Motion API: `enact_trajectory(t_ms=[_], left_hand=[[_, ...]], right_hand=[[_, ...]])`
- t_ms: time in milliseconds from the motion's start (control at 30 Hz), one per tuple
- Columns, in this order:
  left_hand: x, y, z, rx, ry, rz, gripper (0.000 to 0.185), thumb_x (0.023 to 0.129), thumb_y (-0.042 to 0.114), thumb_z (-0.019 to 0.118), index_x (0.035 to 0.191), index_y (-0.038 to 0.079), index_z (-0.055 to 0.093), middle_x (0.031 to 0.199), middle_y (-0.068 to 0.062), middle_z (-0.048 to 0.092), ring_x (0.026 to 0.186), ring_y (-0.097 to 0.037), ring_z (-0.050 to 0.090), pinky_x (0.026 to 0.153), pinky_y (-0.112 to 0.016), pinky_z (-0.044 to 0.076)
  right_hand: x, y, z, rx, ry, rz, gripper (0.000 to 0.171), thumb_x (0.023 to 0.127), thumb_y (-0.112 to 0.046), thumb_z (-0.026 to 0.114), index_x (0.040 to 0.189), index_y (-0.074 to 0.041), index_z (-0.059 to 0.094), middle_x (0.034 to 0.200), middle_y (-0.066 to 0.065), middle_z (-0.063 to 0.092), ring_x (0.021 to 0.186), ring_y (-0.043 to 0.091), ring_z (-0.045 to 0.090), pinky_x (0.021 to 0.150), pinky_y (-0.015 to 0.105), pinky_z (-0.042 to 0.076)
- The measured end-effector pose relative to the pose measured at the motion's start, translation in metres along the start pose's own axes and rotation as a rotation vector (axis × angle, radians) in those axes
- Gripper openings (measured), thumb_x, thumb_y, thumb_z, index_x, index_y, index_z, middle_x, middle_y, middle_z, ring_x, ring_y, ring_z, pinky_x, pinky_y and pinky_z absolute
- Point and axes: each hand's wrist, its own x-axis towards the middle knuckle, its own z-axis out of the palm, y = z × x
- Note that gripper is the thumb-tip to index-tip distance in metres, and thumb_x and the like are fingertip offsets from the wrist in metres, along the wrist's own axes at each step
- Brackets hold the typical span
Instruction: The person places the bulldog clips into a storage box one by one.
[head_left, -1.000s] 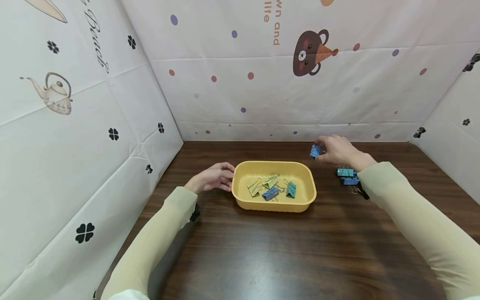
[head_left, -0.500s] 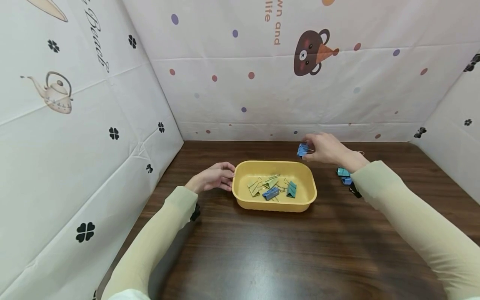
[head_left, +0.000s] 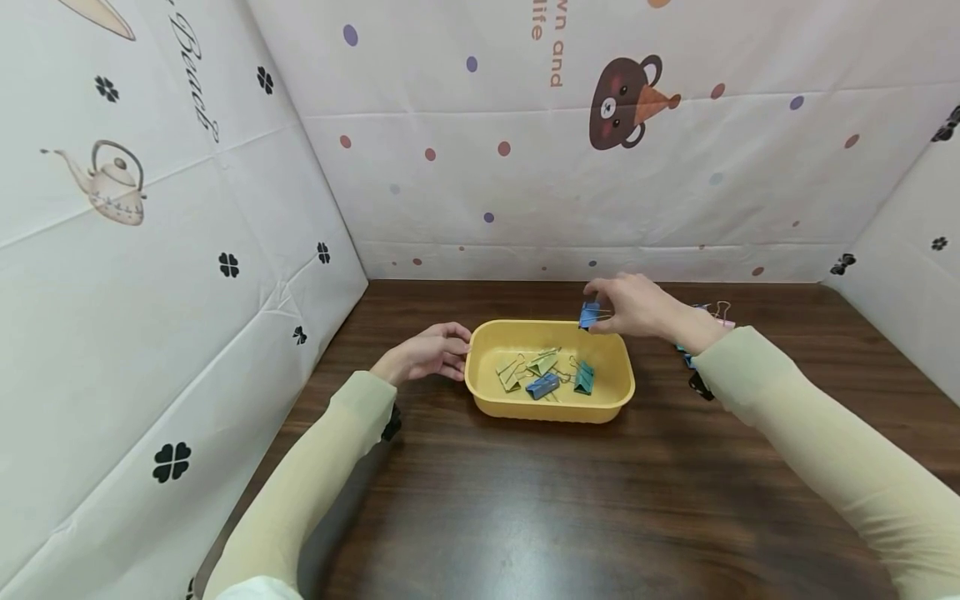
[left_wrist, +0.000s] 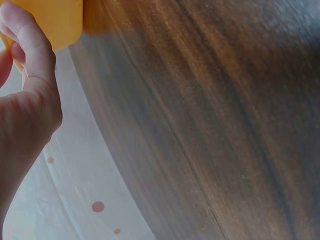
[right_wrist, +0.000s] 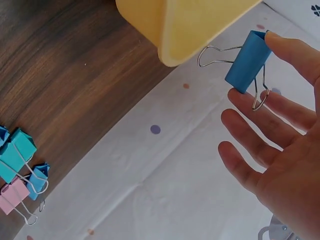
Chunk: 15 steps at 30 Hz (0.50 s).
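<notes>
White sheeting [head_left: 420,192] printed with coloured dots, clovers, a kettle and a bear walls in the dark brown wood-grain tabletop [head_left: 480,500], and its lettering runs off the top edge. On to the action: the right hand [head_left: 633,307] has a blue metal binder clip [right_wrist: 248,62] in a narrow pinch, thumb at one end, fingertip at the other, wire handles splayed. That clip hangs at the far right rim of the yellow rounded rectangular tray [head_left: 555,412]; whether a handle touches the rim, I can't tell. Over on the other side, the left hand [head_left: 431,354] rests its loosely bent fingers against the tray's outer left wall (the left-wrist view crops part of that hand, and most of the tray too). Inside lie two yellow-green clips [head_left: 509,380], a darker blue clip [head_left: 543,386] and a teal clip [head_left: 584,378], their wires tangled enough to blur together. Out right, the forearm's pale green sleeve [head_left: 795,417] hides much of a cluster: a pink clip [right_wrist: 14,195], a turquoise clip [right_wrist: 19,150], a small blue clip [right_wrist: 37,181], plus another blue piece [right_wrist: 3,135] sliced off by the frame. Something black [head_left: 701,385] peeks out by the cuff, hard to make out.
</notes>
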Motion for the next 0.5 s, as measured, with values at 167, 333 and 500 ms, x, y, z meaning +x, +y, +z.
enact_trajectory(t_ms=[167, 333, 500], left_hand=[[0.0, 0.0, 0.0, -0.002, -0.002, -0.004, 0.039, 0.1, 0.007, 0.048, 0.134, -0.001, 0.032, 0.084, -0.008, 0.059, 0.065, -0.018, 0.062, 0.063, -0.032, 0.058], [-0.001, 0.001, 0.0, -0.007, -0.001, -0.003, 0.035, 0.1, 0.007, 0.048, 0.131, 0.0, 0.035, 0.084, -0.008, 0.059, 0.065, -0.018, 0.062, 0.063, -0.032, 0.058], [-0.001, 0.001, 0.0, -0.004, -0.001, 0.001, 0.035, 0.099, 0.007, 0.048, 0.131, 0.0, 0.035, 0.083, -0.008, 0.059, 0.065, -0.018, 0.062, 0.063, -0.032, 0.058]], right_hand=[[-0.002, -0.006, 0.004, 0.0, -0.039, -0.005, 0.059, 0.078, -0.031, 0.079, 0.125, -0.003, 0.059, 0.1, 0.015, 0.069, 0.09, 0.029, 0.064, 0.078, 0.047, 0.052], [-0.004, -0.01, 0.009, -0.007, -0.069, -0.019, 0.057, 0.078, -0.032, 0.079, 0.124, -0.005, 0.06, 0.101, 0.012, 0.069, 0.093, 0.028, 0.062, 0.08, 0.047, 0.052], [-0.004, -0.014, 0.014, -0.01, -0.099, -0.021, 0.056, 0.079, -0.033, 0.078, 0.124, -0.006, 0.06, 0.106, 0.012, 0.07, 0.099, 0.03, 0.061, 0.085, 0.05, 0.049]])
